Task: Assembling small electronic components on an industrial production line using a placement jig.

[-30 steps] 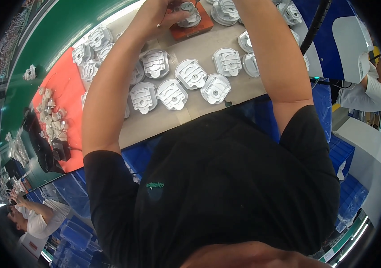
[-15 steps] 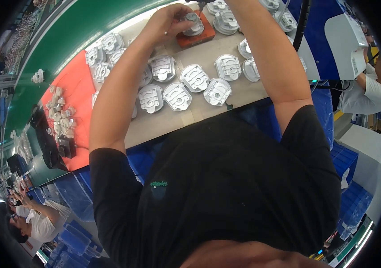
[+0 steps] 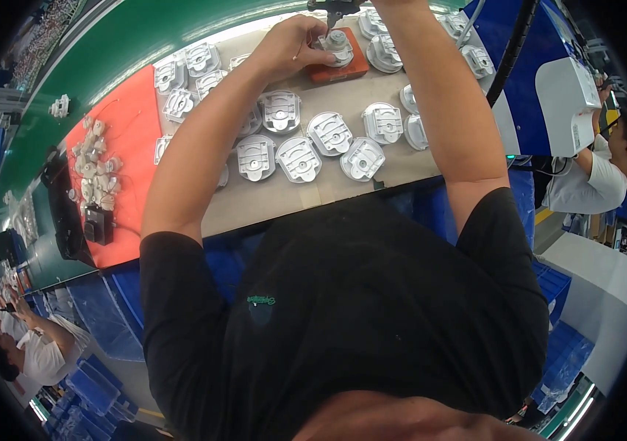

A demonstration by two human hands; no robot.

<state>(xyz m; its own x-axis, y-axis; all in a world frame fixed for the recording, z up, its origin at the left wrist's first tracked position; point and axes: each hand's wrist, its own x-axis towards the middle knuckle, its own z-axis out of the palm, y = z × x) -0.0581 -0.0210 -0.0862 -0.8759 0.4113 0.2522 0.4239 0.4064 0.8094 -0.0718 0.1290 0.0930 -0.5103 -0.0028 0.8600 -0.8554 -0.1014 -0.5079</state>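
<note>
At the top of the head view, a round white plastic housing [image 3: 338,48] sits on an orange-red block [image 3: 339,71]. My left hand [image 3: 300,48] closes on its left side, thumb along the near edge and fingers at the far side. Just above the housing hangs a dark tool head [image 3: 335,9], its thin tip pointing down close to the part; whether they touch I cannot make out. My right forearm [image 3: 446,95] reaches up past the block's right side, and the right hand lies beyond the top edge.
Several similar white housings [image 3: 329,134] lie across the beige work surface [image 3: 276,202]. To the left, a red mat [image 3: 133,140] carries a pile of small white wired parts [image 3: 95,165] and a black box [image 3: 98,225]. A blue and white machine [image 3: 563,95] stands right, near a co-worker [image 3: 589,184].
The whole view has shifted slightly, so the table appears lower and more of the dark tool head shows. My left hand stays on the white housing on the block.
</note>
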